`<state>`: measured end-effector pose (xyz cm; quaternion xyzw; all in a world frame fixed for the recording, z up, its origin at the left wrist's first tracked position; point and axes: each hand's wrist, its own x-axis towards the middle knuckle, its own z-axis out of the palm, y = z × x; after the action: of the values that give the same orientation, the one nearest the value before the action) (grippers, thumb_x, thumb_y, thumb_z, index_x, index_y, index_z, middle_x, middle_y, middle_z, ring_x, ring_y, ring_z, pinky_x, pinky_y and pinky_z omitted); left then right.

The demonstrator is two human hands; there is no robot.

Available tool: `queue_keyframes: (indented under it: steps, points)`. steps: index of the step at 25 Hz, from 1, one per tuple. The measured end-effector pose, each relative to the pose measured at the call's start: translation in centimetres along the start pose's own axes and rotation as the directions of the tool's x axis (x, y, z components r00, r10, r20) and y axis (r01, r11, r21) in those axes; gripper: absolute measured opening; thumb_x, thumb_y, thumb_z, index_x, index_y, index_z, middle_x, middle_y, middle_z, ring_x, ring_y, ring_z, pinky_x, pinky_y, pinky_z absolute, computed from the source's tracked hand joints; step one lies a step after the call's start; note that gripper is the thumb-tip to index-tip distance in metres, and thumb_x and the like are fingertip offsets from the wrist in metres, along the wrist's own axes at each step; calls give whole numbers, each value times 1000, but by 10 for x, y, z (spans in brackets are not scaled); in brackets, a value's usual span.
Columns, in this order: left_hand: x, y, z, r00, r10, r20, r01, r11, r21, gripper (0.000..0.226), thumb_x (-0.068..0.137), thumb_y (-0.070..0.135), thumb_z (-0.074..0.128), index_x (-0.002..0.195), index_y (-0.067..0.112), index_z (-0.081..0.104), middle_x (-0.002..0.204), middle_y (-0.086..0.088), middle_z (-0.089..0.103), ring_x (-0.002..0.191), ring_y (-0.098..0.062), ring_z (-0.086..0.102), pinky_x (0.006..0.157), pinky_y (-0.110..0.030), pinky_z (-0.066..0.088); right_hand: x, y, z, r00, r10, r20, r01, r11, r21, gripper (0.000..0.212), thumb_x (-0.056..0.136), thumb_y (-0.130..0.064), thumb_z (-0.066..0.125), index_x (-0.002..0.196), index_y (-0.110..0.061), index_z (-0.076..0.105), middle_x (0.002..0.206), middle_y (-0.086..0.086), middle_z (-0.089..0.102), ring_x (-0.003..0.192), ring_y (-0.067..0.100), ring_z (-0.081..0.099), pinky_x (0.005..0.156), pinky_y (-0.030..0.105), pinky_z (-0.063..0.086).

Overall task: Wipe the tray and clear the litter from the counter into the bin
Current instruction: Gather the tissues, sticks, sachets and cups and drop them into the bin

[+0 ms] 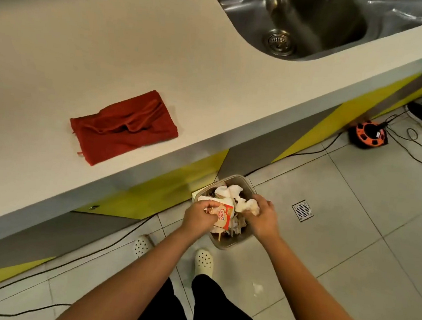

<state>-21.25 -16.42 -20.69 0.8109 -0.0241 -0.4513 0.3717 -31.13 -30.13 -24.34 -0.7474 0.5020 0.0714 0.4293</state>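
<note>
A small beige bin [225, 244] stands on the floor against the counter front, stuffed with crumpled white paper [230, 191]. Over it, my left hand [199, 216] grips a cream and red coffee-creamer packet [222, 214]. My right hand [263, 216] holds a crumpled white tissue [248, 206] above the bin's right side. A red cloth [124, 125] lies rumpled on the white counter [112, 47], near its front edge. No tray is in view.
A steel sink [308, 19] is set into the counter at the upper right. On the tiled floor are a floor drain [302, 210], an orange cable reel [368, 132] with trailing cables, and a white scrap [257, 288]. My feet in white clogs [204, 261] stand beside the bin.
</note>
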Motion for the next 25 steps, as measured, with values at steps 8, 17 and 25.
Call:
queue_keyframes:
  steps: [8,17,25]
  points:
    - [-6,9,-18,998,26,59,-22,997,-69,29,86,3,55,113,9,63,108,-8,63,95,-17,59,76,-22,47,1,-15,11,997,-74,9,72,987,147,30,83,-5,60,110,-18,62,108,6,63,102,24,60,92,37,49]
    - [-104,125,-143,881,462,-102,-465,806,-365,25,87,-4,53,94,18,61,78,6,57,69,-6,56,56,-16,46,-67,-225,-42,762,-515,-394,648,578,497,27,83,-5,53,85,-32,58,73,-10,52,55,-1,45,52,13,35]
    - [-144,95,-324,763,412,-498,-596,748,-293,22,90,6,53,98,24,62,87,6,60,75,-7,59,63,-21,49,-119,-375,46,642,-765,-48,706,565,427,25,87,-6,53,84,-30,62,78,-11,57,52,0,46,54,13,37]
